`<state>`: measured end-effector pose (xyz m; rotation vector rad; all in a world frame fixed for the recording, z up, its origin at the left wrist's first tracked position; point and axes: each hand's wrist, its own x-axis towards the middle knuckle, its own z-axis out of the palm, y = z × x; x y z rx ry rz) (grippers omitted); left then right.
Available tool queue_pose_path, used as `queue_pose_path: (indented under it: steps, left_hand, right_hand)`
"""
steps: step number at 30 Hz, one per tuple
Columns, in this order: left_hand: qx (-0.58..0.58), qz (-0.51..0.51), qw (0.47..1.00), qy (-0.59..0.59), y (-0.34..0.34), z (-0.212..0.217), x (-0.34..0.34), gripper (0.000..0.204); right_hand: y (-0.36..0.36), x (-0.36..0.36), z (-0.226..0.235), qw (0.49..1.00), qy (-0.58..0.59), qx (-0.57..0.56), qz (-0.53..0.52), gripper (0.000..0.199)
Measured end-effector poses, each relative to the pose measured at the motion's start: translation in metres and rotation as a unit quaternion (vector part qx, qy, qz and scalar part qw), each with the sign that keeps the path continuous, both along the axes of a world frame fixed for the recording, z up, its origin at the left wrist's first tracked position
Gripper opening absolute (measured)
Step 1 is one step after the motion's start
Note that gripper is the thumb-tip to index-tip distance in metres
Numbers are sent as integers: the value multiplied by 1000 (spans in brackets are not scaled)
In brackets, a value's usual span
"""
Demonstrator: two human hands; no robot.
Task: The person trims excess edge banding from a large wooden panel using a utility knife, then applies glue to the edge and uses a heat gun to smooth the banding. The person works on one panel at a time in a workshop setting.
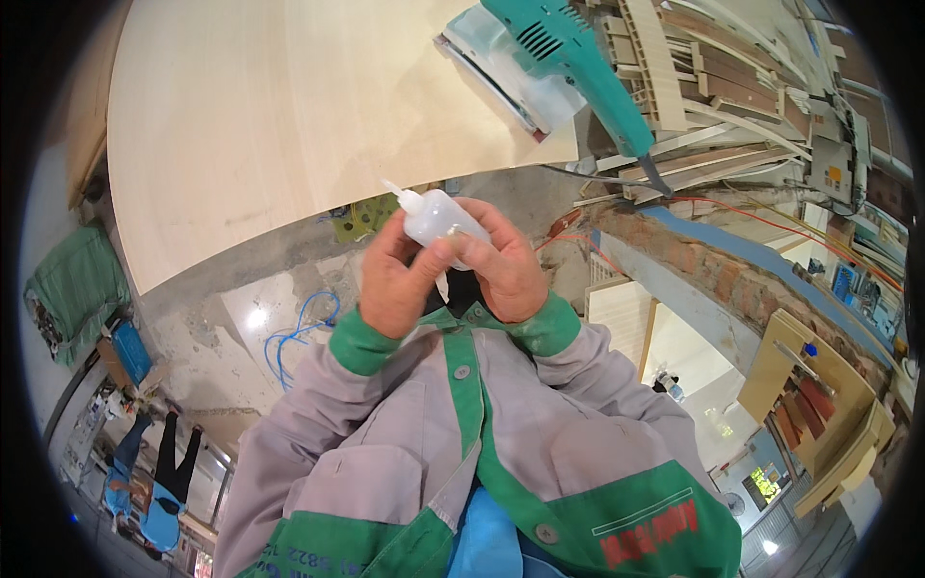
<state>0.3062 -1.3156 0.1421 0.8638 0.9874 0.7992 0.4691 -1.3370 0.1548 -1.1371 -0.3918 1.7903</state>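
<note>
A large pale wooden panel [289,116] with a curved edge is seen filling the upper left. A teal and translucent electric sander [540,58] is laid on the panel's right end, its handle sticking out past the edge. A stack of light wooden slats and mouldings [713,87] is seen at upper right, beside a brick wall edge with a blue strip [732,260]. A grey work jacket with green trim [462,443] fills the lower middle. A green folded cloth [77,284] is seen far left, and a blue wire coil [299,332] on the concrete floor.

A small translucent white plastic squeeze bottle [438,220] with a pointed nozzle is held close to the chest, nozzle tilted up-left. The left hand [395,279] is closed round the bottle's lower side; the right hand [506,265] is wrapped over its far end. Both hands are pressed together on it.
</note>
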Motion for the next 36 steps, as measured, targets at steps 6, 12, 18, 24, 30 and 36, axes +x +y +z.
queue_pose_path:
  steps: [6, 12, 18, 24, 30, 36]
  left_hand:
    - [251, 125, 915, 291, 101, -11, -87, 44]
    - [131, 186, 889, 398, 187, -54, -162, 65]
    - [167, 376, 826, 385, 133, -56, -114, 98]
    - [350, 204, 884, 234, 92, 11, 33, 78]
    - [397, 0, 834, 384, 146, 56, 140, 49]
    - [355, 196, 852, 332, 92, 44, 178, 21]
  right_hand:
    - [73, 94, 57, 567, -771, 290, 14, 61]
    - [166, 147, 52, 835, -465, 49, 291, 50]
    - [175, 141, 46, 780, -544, 107, 290, 53]
    - [164, 161, 38, 750, -564, 185, 290, 74]
    - [142, 175, 64, 717, -543, 239, 367, 78]
    - [112, 186, 86, 633, -607, 244, 414, 76]
